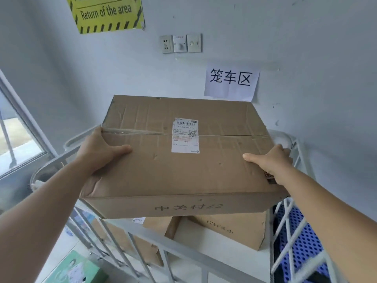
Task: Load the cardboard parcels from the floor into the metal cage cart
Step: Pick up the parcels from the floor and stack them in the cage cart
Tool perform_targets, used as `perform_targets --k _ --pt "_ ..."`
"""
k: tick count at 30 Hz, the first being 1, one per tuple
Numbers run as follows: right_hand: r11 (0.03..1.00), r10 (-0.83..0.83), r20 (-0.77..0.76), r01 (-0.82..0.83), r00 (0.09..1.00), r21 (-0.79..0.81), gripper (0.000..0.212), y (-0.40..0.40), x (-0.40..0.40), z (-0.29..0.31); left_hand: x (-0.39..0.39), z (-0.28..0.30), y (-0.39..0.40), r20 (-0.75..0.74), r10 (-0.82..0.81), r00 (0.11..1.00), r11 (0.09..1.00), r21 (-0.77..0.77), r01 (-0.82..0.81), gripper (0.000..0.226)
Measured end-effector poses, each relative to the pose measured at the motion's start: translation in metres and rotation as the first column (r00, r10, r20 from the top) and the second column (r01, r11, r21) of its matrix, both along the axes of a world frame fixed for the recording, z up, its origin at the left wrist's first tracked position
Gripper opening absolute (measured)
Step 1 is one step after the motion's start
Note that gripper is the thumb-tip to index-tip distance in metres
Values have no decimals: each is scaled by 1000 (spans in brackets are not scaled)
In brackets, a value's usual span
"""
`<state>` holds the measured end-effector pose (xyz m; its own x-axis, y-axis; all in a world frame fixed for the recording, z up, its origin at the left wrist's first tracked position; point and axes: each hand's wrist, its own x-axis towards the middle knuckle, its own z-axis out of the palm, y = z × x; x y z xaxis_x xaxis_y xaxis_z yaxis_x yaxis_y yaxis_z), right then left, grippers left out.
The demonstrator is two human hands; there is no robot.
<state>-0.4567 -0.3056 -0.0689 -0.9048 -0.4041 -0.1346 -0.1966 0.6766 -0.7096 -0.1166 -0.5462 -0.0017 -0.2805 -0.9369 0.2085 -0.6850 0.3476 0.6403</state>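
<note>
Creased matt cardboard parcel [179, 160]; painted metal cage cart [183, 250]

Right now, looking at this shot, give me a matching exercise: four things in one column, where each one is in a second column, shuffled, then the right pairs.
Things:
1. large brown cardboard parcel with a white shipping label
2. yellow and black striped wall sign
3. blue perforated plastic panel
4. green printed box

Places:
A. bottom left, outside the grey metal cage cart
B. held between the left hand and right hand above the cart
C. behind the cart's right-side bars
D. top left of the wall

Pairs: 1-B, 2-D, 3-C, 4-A
</note>
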Motion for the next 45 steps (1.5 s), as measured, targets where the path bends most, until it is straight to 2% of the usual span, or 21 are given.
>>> perform_targets --k 2,5,9,13,16,19,21,23,26,32,37,45 --pt "1000 -9 31 9 999 13 125 -5 -9 -8 -16 -8 -13 21 -25 999 999 31 24 82" --pt "998 -39 62 35 997 56 123 -14 -18 -23 -39 -25 -39 46 -69 997 993 96 64 83" --pt "979 -116 91 98 989 177 125 -25 -30 -48 -71 -62 -74 98 -141 985 979 165 124 84" --pt "943 -221 94 188 971 274 126 -34 -37 -74 -103 -103 -106 95 -241 966 941 264 209 71" --pt "905 -279 113 222 954 362 127 -38 -36 -93 -121 -137 -128 106 -309 945 901 349 256 70" --pt "872 -331 155 239 931 427 128 -36 -32 -118 -136 -166 -142 156 -365 918 871 404 278 73" --pt "844 -366 170 250 915 474 128 -32 -29 -136 -145 -182 -144 212 -412 886 856 424 296 67" --pt "816 -400 183 258 898 518 128 -26 -28 -152 -153 -201 -141 261 -449 855 836 460 299 63" --pt "790 -434 217 254 874 557 127 -15 -29 -177 -162 -234 -140 237 -483 843 769 576 279 76" --pt "759 -464 297 202 835 619 124 5 -38 -226 -177 -290 -132 303 -529 793 707 674 214 97" --pt "737 -453 371 107 810 668 115 13 -46 -263 -183 -331 -125 331 -544 771 674 720 167 86" --pt "706 -508 395 107 766 700 123 17 -54 -326 -191 -393 -115 384 -554 739 667 736 117 91"
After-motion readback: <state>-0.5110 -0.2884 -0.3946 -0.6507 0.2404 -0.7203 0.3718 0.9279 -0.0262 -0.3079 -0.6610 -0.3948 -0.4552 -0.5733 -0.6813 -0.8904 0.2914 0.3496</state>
